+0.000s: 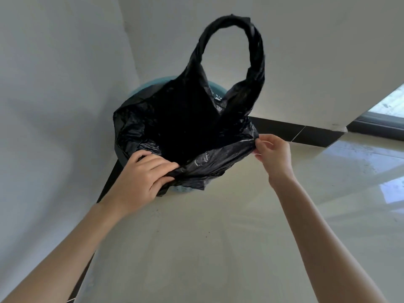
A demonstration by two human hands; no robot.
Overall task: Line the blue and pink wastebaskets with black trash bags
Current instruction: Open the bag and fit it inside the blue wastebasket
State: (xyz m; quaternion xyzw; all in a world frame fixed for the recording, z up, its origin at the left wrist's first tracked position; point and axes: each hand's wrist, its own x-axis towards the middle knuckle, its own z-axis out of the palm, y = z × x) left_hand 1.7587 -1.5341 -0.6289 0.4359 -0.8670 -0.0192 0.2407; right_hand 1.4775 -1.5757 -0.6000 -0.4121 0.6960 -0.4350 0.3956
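A black trash bag [183, 125] lies open over the blue wastebasket [153, 83], which stands in the corner of the room. Only a strip of the basket's far rim and a bit of its perforated wall [181, 189] show around the plastic. One looped handle of the bag [238, 31] stands up above the basket. My left hand [144, 173] grips the near edge of the bag at the basket's front left. My right hand [274, 153] pinches the same edge at the front right, and the plastic is stretched between them. No pink wastebasket is in view.
White walls [54, 95] meet behind the basket, with a black skirting board [306, 132] along their foot. The floor [207, 248] is glossy pale tile. At the far right a dark-framed window or door [384, 114] reaches down to the floor.
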